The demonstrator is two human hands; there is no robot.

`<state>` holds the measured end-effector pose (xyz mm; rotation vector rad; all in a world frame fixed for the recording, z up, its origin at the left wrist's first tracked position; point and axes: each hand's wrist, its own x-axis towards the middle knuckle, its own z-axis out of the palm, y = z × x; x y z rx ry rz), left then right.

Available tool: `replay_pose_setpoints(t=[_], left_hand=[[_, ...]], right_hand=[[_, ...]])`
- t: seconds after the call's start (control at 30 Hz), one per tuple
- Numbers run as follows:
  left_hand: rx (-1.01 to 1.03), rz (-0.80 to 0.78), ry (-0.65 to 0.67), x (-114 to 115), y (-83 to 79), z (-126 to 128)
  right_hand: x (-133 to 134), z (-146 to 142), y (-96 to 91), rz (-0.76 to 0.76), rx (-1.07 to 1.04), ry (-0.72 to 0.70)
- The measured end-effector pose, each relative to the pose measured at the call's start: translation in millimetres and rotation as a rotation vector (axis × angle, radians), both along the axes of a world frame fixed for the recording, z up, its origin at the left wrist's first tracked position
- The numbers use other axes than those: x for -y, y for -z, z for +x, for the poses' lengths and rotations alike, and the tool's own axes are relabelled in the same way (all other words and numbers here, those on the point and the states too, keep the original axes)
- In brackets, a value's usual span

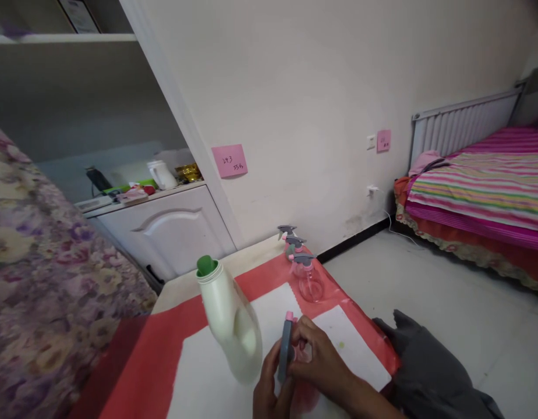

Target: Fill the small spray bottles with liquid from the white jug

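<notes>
A small clear pink spray bottle with a grey trigger head [287, 349] is held over the table between both hands. My right hand [321, 364] is closed around the bottle's neck and body. My left hand [269, 391] is closed on it from below, fingers at the grey head. Just left of them a white detergent bottle with a green spout [229, 320] stands tilted, its cap off. Three more pink spray bottles with grey heads [304, 270] stand in a row at the table's far corner.
The table [194, 372] has a red and white covering. A floral cloth [42, 273] hangs at left, a grey garment [430, 372] lies at right. Behind stand a white cabinet [164, 227] with clutter, a wall with pink notes [229, 160], and a striped bed [482, 186].
</notes>
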<state>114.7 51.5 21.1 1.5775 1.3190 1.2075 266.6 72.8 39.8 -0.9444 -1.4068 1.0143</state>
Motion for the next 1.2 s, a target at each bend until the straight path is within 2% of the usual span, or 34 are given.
replay_pose_setpoints(t=[0.1,0.17,0.37,0.5,0.73,0.97,1.2], left_hand=[[0.012,0.011,-0.029,-0.5,5.7,-0.7],[0.030,0.029,-0.052,0.5,7.8,0.2],[0.010,0.021,0.003,1.6,9.9,-2.0],[-0.028,0.032,-0.008,0.3,15.7,-4.7],[-0.080,0.070,-0.046,5.6,18.4,2.2],[-0.043,0.050,-0.022,9.2,14.9,4.9],[-0.032,0.039,-0.067,9.6,10.8,7.9]], right_hand=[[3.8,-14.1,8.5,-0.028,-0.094,0.149],[6.2,-19.8,10.5,-0.040,-0.149,0.166],[10.0,-22.2,7.2,-0.071,-0.248,0.135],[13.2,-15.8,6.8,-0.054,-0.126,0.129],[16.8,2.2,3.0,0.096,-0.016,-0.012],[17.3,-10.5,9.1,0.018,-0.114,0.139],[18.7,-5.4,13.1,0.079,-0.136,-0.014]])
